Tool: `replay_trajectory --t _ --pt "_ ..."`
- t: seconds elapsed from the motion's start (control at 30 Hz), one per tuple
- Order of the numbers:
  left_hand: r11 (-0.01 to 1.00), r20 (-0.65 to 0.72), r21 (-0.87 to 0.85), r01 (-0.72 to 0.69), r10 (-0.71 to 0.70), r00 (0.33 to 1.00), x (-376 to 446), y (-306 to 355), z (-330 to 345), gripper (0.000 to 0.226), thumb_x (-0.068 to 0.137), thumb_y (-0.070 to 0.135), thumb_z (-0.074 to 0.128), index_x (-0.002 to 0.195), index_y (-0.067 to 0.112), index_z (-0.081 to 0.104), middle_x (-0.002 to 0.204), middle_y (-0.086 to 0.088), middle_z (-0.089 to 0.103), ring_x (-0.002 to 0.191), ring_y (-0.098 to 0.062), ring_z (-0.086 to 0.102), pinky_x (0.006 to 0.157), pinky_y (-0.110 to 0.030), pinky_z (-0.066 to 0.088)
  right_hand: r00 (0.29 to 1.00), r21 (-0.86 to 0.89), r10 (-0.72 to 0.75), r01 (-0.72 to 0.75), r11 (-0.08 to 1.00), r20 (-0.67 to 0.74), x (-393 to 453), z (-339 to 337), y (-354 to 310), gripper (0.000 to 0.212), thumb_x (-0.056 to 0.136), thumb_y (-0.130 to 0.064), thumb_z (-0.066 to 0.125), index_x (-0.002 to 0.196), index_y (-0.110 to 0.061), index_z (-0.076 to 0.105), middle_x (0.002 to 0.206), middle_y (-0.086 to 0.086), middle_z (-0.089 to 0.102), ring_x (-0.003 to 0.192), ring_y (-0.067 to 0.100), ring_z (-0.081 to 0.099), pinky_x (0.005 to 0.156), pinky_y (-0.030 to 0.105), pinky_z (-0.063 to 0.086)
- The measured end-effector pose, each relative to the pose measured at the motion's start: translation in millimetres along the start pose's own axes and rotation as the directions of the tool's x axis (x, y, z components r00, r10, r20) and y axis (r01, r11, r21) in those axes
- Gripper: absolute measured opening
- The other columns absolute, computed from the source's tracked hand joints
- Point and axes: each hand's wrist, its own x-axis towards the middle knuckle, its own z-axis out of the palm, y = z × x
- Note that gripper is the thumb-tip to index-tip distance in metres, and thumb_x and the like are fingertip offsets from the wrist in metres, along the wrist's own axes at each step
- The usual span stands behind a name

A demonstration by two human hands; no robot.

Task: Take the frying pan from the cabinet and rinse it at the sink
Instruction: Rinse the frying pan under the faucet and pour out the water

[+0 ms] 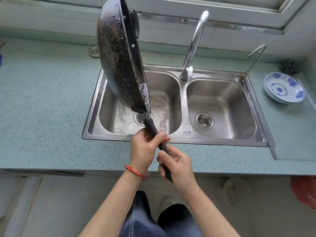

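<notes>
Black, crusty frying pan (119,53) is out of the cabinet and already at the sink (171,141), tipped nearly on edge above the left basin (162,86), its long handle (154,132) pointing down toward the person. Basin floor looks wet with streaks and puddles around the drain (140,119), and water seems to run off the pan's low rim, so I judge the rinse mostly done and this the drain-off step. No stream visible from the faucet (195,43). Left to do, probably: shake off drips, set the pan down.

Grip: left hand (145,149) wraps the upper handle, fingers curled round it, thumb on top. Right hand (177,166) grips the lower handle end, fingers closed around it. Both hold firm, nothing else in either hand. Blue-patterned plates (284,88) sit well apart on the counter (42,108) to the right.
</notes>
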Motion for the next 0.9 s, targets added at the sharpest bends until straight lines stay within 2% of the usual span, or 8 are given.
replay_trajectory --t 0.07,0.13,0.23,0.37,0.53,0.67,0.77,0.9 --pt "0.997 0.005 -0.072 0.024 -0.023 1.000 3 4 1 0.011 0.075 0.001 0.068 0.071 0.009 0.060 0.058 -0.001 0.070 0.060 -0.018 0.070 0.058 -0.025 0.056 1.000 0.029 0.000 -0.001 1.000 0.018 0 3 -4 0.007 0.077 -0.021 0.060 0.075 -0.023 0.066 0.057 0.003 0.045 0.035 0.009 0.040 0.036 0.016 0.028" --pt "0.972 0.019 -0.218 0.082 -0.080 0.997 5 7 2 0.011 0.075 -0.001 0.066 0.073 0.007 0.059 0.060 -0.002 0.065 0.057 -0.017 0.066 0.057 -0.025 0.055 1.000 0.066 0.009 -0.011 0.998 0.028 0 5 -7 0.008 0.077 -0.020 0.059 0.073 -0.023 0.065 0.055 0.000 0.046 0.036 0.010 0.040 0.036 0.017 0.025" --pt "0.891 0.119 -0.416 0.181 -0.144 0.982 6 10 3 0.008 0.069 0.003 0.066 0.072 0.008 0.060 0.060 -0.005 0.062 0.056 -0.016 0.062 0.056 -0.024 0.053 0.999 0.106 0.016 -0.021 0.994 0.041 -2 6 -9 0.006 0.077 -0.017 0.058 0.072 -0.019 0.062 0.056 0.003 0.044 0.036 0.011 0.039 0.036 0.016 0.025" --pt "0.794 0.190 -0.540 0.279 -0.207 0.960 4 9 1 0.013 0.064 0.007 0.061 0.076 0.005 0.060 0.061 -0.003 0.069 0.061 -0.016 0.068 0.059 -0.023 0.055 0.998 0.168 0.024 -0.034 0.985 0.065 -6 5 -6 0.006 0.078 -0.014 0.056 0.073 -0.012 0.058 0.060 0.004 0.045 0.037 0.010 0.038 0.035 0.015 0.025" --pt "0.853 0.179 -0.452 0.260 -0.198 0.964 -1 8 -2 0.017 0.064 0.007 0.060 0.081 0.002 0.056 0.061 -0.003 0.069 0.059 -0.015 0.067 0.057 -0.022 0.054 0.994 0.159 0.041 -0.057 0.986 0.098 -8 -1 1 0.005 0.079 -0.015 0.056 0.077 -0.010 0.057 0.059 0.003 0.045 0.037 0.010 0.038 0.033 0.015 0.027" --pt "0.907 0.132 -0.351 0.233 -0.198 0.971 -6 3 0 0.009 0.072 0.000 0.060 0.079 0.002 0.055 0.059 -0.002 0.068 0.057 -0.015 0.067 0.056 -0.023 0.055 0.992 -0.013 0.051 -0.050 0.999 0.113 -9 -13 -2 0.011 0.078 -0.015 0.056 0.075 -0.006 0.060 0.061 0.015 0.051 0.038 0.016 0.040 0.033 0.021 0.035" --pt "0.949 0.054 -0.254 0.184 -0.176 0.983 -7 2 2 0.010 0.079 -0.004 0.059 0.074 0.004 0.057 0.062 -0.003 0.067 0.059 -0.016 0.069 0.056 -0.023 0.056 0.991 -0.123 0.068 -0.054 0.991 0.114 -8 -17 -7 0.009 0.085 -0.011 0.055 0.082 -0.004 0.061 0.055 0.000 0.061 0.037 0.015 0.046 0.037 0.023 0.043" --pt "0.989 -0.004 -0.121 0.082 -0.083 0.997 -7 1 2 0.008 0.080 -0.002 0.061 0.078 0.003 0.055 0.056 0.001 0.070 0.059 -0.013 0.069 0.053 -0.021 0.054 0.994 -0.222 0.074 -0.054 0.974 0.082 -8 -13 -11 0.020 0.094 -0.005 0.043 0.085 -0.005 0.061 0.053 0.003 0.060 0.038 0.019 0.048 0.042 0.024 0.045"
